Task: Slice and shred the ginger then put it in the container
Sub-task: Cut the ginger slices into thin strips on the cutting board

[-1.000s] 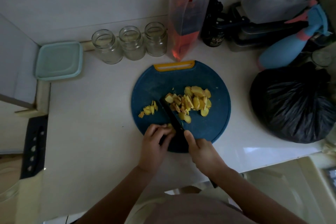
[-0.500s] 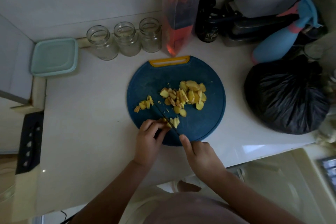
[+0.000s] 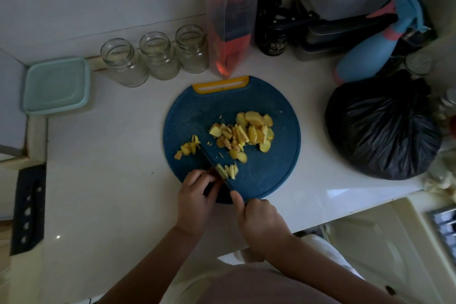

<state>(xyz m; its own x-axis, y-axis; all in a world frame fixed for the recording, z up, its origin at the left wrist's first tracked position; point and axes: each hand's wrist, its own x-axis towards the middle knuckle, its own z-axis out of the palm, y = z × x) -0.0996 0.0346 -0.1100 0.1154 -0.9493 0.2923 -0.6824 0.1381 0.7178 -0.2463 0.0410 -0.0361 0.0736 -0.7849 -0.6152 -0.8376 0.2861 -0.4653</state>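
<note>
- The right hand point(image 3: 259, 219) is gripping the handle of the knife point(image 3: 209, 160), fingers wrapped round it. One finger is reaching forward toward the blade, probably to steady the cut.
- The blade is lying slantwise across the near-left part of the blue cutting board point(image 3: 271, 168), edge down, so the stroke looks to be at its bottom.
- The left hand point(image 3: 195, 195) is sitting at the board's near-left edge, just beside the blade. Its fingers are curling down with the tips tucked in, which is keeping them clear of the edge.
- Those tips seem to be pinching a ginger piece point(image 3: 213, 172) against the board, though most of it is hidden under them.
- A small fan of cut strips point(image 3: 228, 171) is leaning on the other side of the blade, where each cut is dropping them.
- More ginger shreds point(image 3: 188, 148) are lying near the board's left edge, apart from the knife's working spot.
- The ginger slices point(image 3: 246, 131) are waiting in a loose heap at the board's middle, within easy reach for shredding; judging by that heap, much of the shredding is not yet done.
- The teal-lidded container point(image 3: 55, 85) is sitting well off to the board's far left with its lid on, so nothing is going into it yet.
- Three empty glass jars point(image 3: 158, 55) are standing in a row beyond the board's far-left rim.
</note>
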